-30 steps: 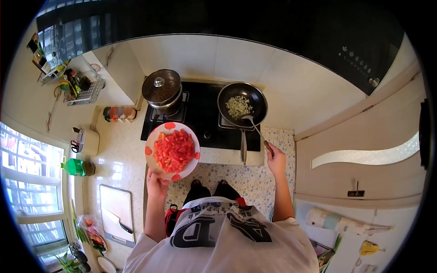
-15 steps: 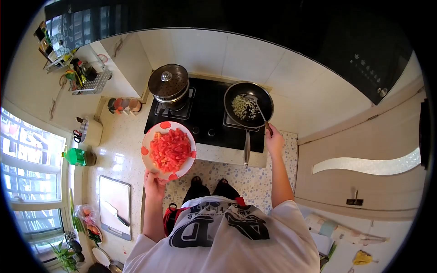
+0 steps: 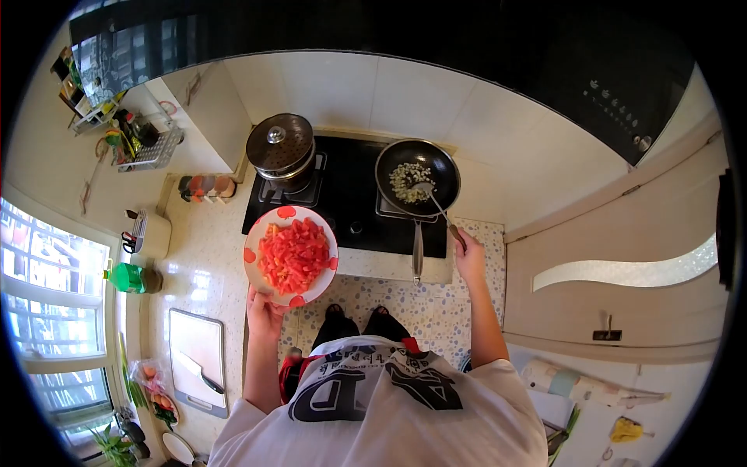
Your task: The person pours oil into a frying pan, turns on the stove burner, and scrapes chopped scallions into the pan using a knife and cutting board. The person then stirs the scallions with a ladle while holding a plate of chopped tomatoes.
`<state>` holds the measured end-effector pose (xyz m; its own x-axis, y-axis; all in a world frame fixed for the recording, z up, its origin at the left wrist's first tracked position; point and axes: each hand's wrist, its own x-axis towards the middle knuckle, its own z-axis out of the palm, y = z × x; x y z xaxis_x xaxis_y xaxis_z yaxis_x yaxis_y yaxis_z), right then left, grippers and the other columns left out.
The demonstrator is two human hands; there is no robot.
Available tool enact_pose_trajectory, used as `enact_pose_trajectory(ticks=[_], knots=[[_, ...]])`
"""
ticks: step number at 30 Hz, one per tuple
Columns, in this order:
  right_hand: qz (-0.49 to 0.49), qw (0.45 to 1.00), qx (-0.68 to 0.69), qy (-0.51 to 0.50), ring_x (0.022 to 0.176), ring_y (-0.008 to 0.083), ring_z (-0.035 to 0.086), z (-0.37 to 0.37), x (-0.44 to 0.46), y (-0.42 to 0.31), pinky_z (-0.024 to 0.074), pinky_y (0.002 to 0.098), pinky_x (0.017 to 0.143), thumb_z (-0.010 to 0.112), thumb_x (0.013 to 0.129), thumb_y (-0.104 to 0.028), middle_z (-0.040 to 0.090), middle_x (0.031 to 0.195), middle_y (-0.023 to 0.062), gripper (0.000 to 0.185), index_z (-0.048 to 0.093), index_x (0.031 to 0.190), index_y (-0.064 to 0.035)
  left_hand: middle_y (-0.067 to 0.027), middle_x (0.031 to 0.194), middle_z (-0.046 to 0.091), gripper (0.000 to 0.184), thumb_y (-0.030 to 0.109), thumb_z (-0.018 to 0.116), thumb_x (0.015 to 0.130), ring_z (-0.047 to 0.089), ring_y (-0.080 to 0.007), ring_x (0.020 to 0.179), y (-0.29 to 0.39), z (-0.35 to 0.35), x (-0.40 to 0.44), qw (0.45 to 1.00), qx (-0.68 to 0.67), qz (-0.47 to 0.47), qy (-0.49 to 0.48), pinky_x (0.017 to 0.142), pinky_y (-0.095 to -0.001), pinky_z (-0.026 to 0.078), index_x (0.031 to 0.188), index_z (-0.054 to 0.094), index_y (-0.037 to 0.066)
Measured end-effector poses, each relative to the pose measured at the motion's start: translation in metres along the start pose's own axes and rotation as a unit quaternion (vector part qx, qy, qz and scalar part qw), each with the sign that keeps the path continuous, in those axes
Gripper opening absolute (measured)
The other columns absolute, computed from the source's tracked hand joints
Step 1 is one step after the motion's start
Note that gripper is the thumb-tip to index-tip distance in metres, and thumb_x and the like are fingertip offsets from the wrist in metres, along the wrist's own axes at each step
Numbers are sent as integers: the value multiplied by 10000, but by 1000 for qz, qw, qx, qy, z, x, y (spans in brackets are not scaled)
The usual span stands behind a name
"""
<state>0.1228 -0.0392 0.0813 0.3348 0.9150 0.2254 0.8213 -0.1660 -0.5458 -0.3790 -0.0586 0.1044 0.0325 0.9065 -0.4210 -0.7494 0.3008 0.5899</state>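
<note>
My left hand (image 3: 265,313) grips the near rim of a white plate (image 3: 253,272) with red spots, heaped with chopped tomatoes (image 3: 294,255). The plate is held up between me and the stove's left side. In my right hand (image 3: 470,255) is the handle of a spatula (image 3: 441,208). Its head lies among small pale chopped pieces (image 3: 410,180), perhaps garlic or onion, inside a black frying pan (image 3: 442,167). That pan sits on the right burner, its metal handle (image 3: 418,253) pointing toward me.
A lidded pot (image 3: 280,148) stands on the left burner of the black stove (image 3: 342,179). On the left counter are a cutting board (image 3: 194,335) with a knife (image 3: 199,373), a green bottle (image 3: 132,278), a knife holder (image 3: 153,236) and spice jars (image 3: 207,187). A range hood (image 3: 373,39) hangs above.
The spatula head has moved toward the near right side of the pan, and my right hand has come slightly nearer me. The chopped pieces have shifted. The left hand still holds the plate.
</note>
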Motion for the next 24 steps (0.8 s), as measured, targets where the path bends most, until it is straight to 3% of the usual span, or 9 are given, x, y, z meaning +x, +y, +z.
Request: enact_pose_trajectory(ticks=[6,9,12,16,19,24], knots=[[34,999,17,17,887,377,690,-11,-6,16,546,415,784,654,893,-93,707,1004,229,358,680,1250,-92,-158,1248,617,505,8,441,897,706,-273,1009,2,14,1,1000,-2,-5,-7,776,-457,654,1401,421,25],[50,998,14,30,893,377,696,-8,-3,16,550,414,788,657,891,-88,709,1007,235,345,683,1234,-69,-156,1284,594,579,63,435,822,694,-272,1027,1,23,0,999,43,0,25,710,-363,656,1400,413,35],[59,997,11,44,911,371,702,-3,2,13,552,409,800,653,897,-86,711,1017,237,334,684,1228,-57,-167,1282,606,522,6,432,890,703,-291,1027,1,20,-1,1000,-4,0,6,797,-487,648,1411,411,24],[82,996,19,34,946,356,710,-1,6,11,554,400,822,648,910,-90,709,1055,239,331,679,1237,-52,-169,1284,607,538,7,440,887,702,-295,1029,0,16,-3,1000,-6,-1,22,786,-485,651,1424,405,32],[21,996,32,85,857,326,729,12,6,25,564,374,743,680,931,-157,733,977,218,336,672,1244,-37,-169,1281,609,544,10,445,888,705,-297,1021,-1,10,-1,1000,0,-3,26,776,-480,654,1430,402,35],[58,993,55,87,722,213,683,33,3,48,541,323,674,685,943,-171,723,872,161,332,672,1238,-20,-170,1281,609,551,15,453,895,709,-296,1009,1,12,-3,1000,0,-2,17,770,-474,656,1442,391,37]])
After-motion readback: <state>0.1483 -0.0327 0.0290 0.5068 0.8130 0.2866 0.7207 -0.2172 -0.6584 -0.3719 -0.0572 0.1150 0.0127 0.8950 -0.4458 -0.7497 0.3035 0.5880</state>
